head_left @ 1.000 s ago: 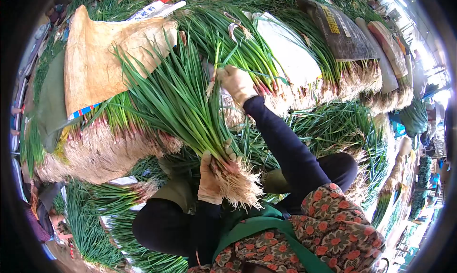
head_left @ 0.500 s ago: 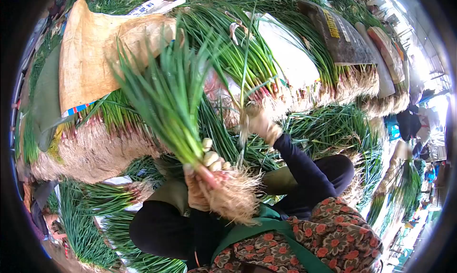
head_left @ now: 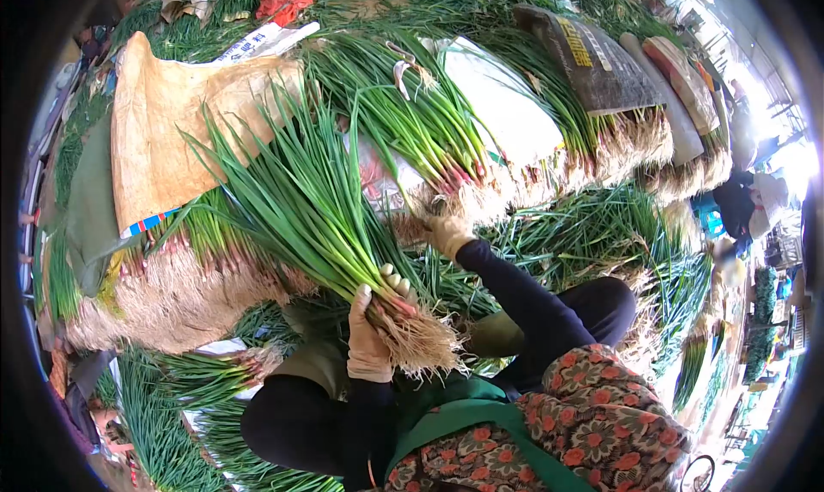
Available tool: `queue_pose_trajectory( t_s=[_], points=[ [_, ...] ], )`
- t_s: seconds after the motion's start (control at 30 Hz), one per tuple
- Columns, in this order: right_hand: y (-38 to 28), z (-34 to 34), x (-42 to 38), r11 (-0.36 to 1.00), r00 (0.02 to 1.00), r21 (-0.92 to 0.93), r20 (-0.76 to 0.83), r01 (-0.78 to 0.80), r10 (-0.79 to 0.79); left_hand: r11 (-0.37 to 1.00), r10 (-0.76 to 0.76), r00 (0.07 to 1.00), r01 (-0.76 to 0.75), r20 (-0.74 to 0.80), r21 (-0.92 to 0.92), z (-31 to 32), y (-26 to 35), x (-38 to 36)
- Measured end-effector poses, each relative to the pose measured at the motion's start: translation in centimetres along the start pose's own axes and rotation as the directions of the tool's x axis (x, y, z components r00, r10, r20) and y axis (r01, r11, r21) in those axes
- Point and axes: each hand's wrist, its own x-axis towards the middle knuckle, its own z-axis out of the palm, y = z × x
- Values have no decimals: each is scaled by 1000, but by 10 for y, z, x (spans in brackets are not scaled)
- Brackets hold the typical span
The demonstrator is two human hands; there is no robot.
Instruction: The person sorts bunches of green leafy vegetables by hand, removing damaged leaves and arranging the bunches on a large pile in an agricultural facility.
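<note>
Scallion bunch (head_left: 318, 226) gripped by left hand (head_left: 371, 337), stacks crowding

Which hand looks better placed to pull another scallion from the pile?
Probably the right hand: it is free and reaches the stacked scallions. The left hand grips the bunch.

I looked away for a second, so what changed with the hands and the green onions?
The right hand dropped from the tall leaves to the root ends of the stacked green onion pile. The bunch of green onions swung upright, then tilted back left. The left hand kept gripping it just above the roots.
</note>
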Motion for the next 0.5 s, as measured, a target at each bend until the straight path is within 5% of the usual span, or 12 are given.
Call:
queue_pose_trajectory(
  t_s=[0.07, 0.1, 0.2, 0.27, 0.33, 0.43, 0.47, 0.5],
  points=[
    [-29, -14, -22, 994, 999, 98, -37, 40, -36, 985, -76, 990, 57, 115, 160, -31, 4, 11],
    [-39, -15, -37, 976, 980, 105, -74, 191, -184, 978, -93, 989, 70, 115, 196, -37, 5, 13],
    [-58, 10, -84, 879, 906, -235, 13, 414, -424, 953, -91, 993, 64, 77, 297, -28, 1, 13],
    [-56, -42, -86, 838, 749, 61, 417, 542, -514, 953, -48, 996, 21, 82, 301, -26, -3, 14],
    [-8, -25, -48, 727, 812, 411, -63, 550, -580, 980, -43, 998, 32, 49, 199, -15, -2, 8],
    [27, -40, 10, 978, 789, -8, -590, 208, -172, 998, -50, 997, 47, 58, 40, -8, 0, 3],
    [20, -52, 12, 999, 744, -10, -667, 39, -35, 999, -53, 997, 53, 60, 8, -11, -1, 3],
    [17, -51, 16, 999, 818, 39, -576, 23, 3, 998, -59, 996, 61, 62, -24, -13, -2, 3]
  ],
)
